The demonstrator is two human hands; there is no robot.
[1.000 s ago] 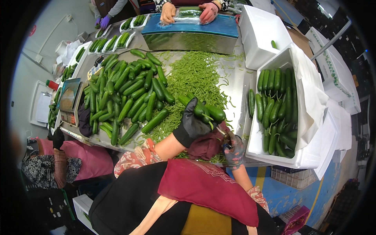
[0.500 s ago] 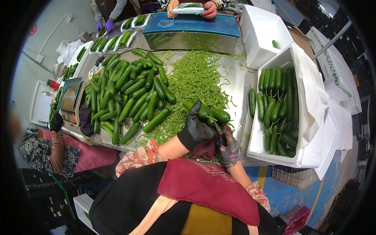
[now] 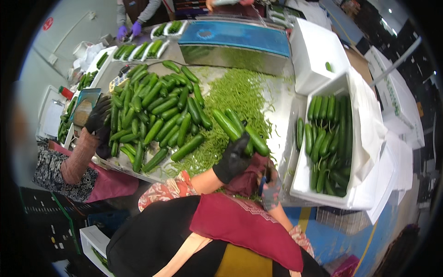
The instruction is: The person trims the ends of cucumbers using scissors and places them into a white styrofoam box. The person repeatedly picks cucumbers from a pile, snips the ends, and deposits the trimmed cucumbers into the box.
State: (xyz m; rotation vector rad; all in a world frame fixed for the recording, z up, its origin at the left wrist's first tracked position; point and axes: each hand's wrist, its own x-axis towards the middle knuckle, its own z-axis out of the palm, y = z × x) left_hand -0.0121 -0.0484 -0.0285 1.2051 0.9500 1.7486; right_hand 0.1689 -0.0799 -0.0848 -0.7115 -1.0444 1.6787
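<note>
Two cucumbers [image 3: 226,123] slant forward from the left grip [image 3: 232,159], closed around them; right grip [image 3: 271,188] unclear.

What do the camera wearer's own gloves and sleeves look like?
The left glove is plain black; the right glove is dark grey with pinkish patches. The left sleeve and right sleeve are orange-red and cream patterned.

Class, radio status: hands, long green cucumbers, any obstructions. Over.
Black-gloved left hand: gripping two long green cucumbers. Grey-mottled-gloved right hand: grip unclear. Crumpled dark-red cloth: between hands.
</note>
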